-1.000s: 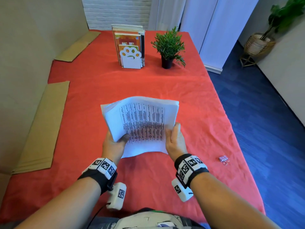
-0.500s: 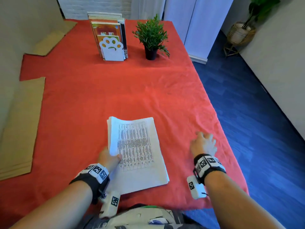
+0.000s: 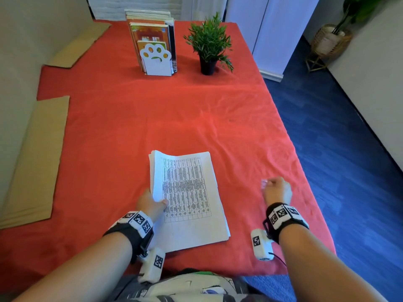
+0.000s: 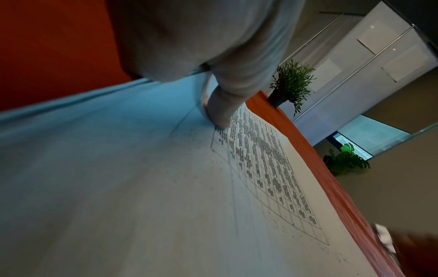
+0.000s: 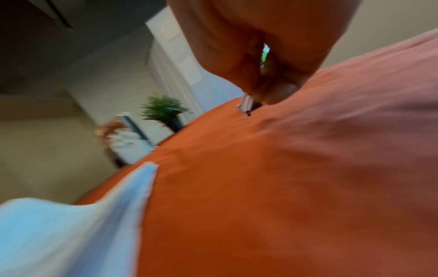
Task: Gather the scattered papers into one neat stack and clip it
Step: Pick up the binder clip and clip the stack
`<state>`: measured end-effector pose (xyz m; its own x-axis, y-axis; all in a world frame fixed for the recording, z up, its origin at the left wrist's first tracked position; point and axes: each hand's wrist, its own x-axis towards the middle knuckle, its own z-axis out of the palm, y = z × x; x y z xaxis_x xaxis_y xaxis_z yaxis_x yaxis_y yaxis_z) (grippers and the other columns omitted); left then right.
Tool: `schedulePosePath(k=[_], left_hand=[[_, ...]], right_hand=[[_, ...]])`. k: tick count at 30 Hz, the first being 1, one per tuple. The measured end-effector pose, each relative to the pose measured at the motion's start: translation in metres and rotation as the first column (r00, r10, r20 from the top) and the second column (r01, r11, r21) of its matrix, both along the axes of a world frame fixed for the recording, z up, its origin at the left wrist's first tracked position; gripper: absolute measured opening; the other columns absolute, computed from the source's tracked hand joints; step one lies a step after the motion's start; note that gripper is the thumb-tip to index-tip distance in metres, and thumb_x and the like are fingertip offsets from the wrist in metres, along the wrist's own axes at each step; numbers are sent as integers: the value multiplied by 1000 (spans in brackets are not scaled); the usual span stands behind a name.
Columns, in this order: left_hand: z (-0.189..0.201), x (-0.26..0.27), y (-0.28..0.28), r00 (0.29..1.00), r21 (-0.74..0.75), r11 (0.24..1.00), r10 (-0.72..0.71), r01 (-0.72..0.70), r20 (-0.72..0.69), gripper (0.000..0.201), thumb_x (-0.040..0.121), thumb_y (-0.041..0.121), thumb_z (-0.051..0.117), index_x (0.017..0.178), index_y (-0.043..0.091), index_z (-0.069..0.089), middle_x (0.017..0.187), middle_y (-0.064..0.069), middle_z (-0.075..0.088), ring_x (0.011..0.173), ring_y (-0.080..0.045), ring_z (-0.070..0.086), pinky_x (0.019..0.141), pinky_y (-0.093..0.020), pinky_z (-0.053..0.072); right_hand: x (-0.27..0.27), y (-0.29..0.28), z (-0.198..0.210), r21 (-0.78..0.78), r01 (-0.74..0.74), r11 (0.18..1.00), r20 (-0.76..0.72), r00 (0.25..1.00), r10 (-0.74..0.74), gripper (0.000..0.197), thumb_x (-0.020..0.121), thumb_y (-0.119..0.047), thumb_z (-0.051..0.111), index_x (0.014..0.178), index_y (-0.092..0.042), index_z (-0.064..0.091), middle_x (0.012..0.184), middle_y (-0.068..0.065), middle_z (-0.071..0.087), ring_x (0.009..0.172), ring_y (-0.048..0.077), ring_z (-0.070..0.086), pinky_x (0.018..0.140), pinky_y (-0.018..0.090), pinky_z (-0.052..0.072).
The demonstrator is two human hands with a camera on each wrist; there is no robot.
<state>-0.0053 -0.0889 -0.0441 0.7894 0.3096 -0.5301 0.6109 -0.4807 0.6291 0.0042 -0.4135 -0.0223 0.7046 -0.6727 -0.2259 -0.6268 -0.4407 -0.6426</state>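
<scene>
A stack of white papers (image 3: 187,197) with a printed table on top lies near the front of the red tablecloth (image 3: 152,118). My left hand (image 3: 152,202) grips the stack's left edge, thumb on the top sheet (image 4: 220,112), fingers under it. To the right of the stack, my right hand (image 3: 275,188) pinches a small binder clip (image 3: 264,182) just above the cloth. In the right wrist view the clip (image 5: 249,105) pokes out from my curled fingertips, and the stack (image 5: 71,224) shows blurred at lower left.
Books in a white paw-print bookend (image 3: 156,59) and a small potted plant (image 3: 209,44) stand at the table's far end. Cardboard sheets (image 3: 37,158) lie along the left edge. The table's right edge (image 3: 305,171) drops to blue floor close to my right hand.
The stack was held up in both hands, then laid flat on the cloth. My right hand left it, reached right to the binder clip and now pinches it. The left hand kept its grip.
</scene>
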Motion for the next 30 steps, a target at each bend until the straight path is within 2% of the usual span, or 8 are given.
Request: schedulePosePath(k=[4, 8, 15, 19, 22, 25, 28, 30], left_hand=[[0, -1, -3, 1000, 31, 1000, -2, 2, -17, 52, 80, 16, 71, 124, 0, 47, 124, -18, 59, 112, -36, 57, 93, -42, 47], [-2, -8, -3, 999, 29, 999, 17, -15, -41, 64, 83, 19, 69, 135, -1, 38, 135, -19, 50, 123, -37, 49, 102, -43, 44], [-2, -7, 6, 997, -77, 994, 76, -78, -35, 61, 76, 21, 76, 126, 7, 43, 118, -6, 59, 105, -28, 59, 90, -37, 49], [14, 27, 17, 975, -101, 988, 136, -120, 177, 74, 80, 4, 68, 142, 12, 28, 139, -9, 48, 121, -27, 51, 96, -31, 41], [21, 66, 29, 973, 55, 993, -110, 101, 205, 88, 78, -6, 64, 149, 18, 19, 150, -5, 36, 136, -25, 39, 100, -24, 36], [30, 94, 27, 874, 375, 803, -483, 464, -48, 78, 78, -4, 56, 146, 23, 29, 145, -8, 43, 131, -27, 45, 105, -35, 40], [39, 107, 13, 769, 530, 580, -586, 618, -256, 49, 86, 18, 54, 133, 26, 46, 122, -2, 58, 118, -27, 53, 100, -47, 39], [37, 110, 5, 763, 561, 552, -595, 617, -254, 28, 92, 31, 44, 117, 25, 54, 99, 0, 61, 106, -27, 55, 97, -48, 33]], right_hand=[[10, 73, 8, 220, -228, 948, 119, 971, 206, 13, 87, -8, 57, 77, -18, 57, 77, 0, 64, 81, 24, 62, 70, 26, 43], [-2, 135, 11, 446, -527, 723, 183, 845, 503, 24, 87, -8, 57, 66, -20, 55, 63, -6, 54, 59, 12, 49, 55, 21, 43], [-6, 142, -23, 620, -513, 594, 200, 835, 512, 10, 88, -6, 59, 81, -11, 56, 110, 6, 66, 90, 21, 72, 89, 46, 56], [-7, 136, -27, 651, -529, 543, 252, 827, 503, 9, 91, 3, 54, 85, -5, 54, 103, 14, 66, 89, 22, 71, 87, 39, 57], [-8, 135, -29, 635, -557, 535, 260, 807, 531, 12, 91, 3, 53, 96, -7, 57, 97, 13, 71, 87, 16, 72, 83, 29, 56], [-6, 134, -30, 656, -551, 516, 268, 809, 523, 15, 91, 7, 52, 104, 1, 56, 94, 11, 71, 81, 10, 71, 74, 19, 54], [-6, 132, -31, 673, -540, 506, 266, 814, 516, 15, 91, 7, 52, 105, 5, 57, 97, 14, 70, 82, 10, 70, 76, 19, 54], [-8, 133, -31, 675, -544, 499, 276, 813, 513, 14, 91, 8, 52, 105, 7, 56, 93, 11, 71, 81, 10, 70, 78, 20, 55]])
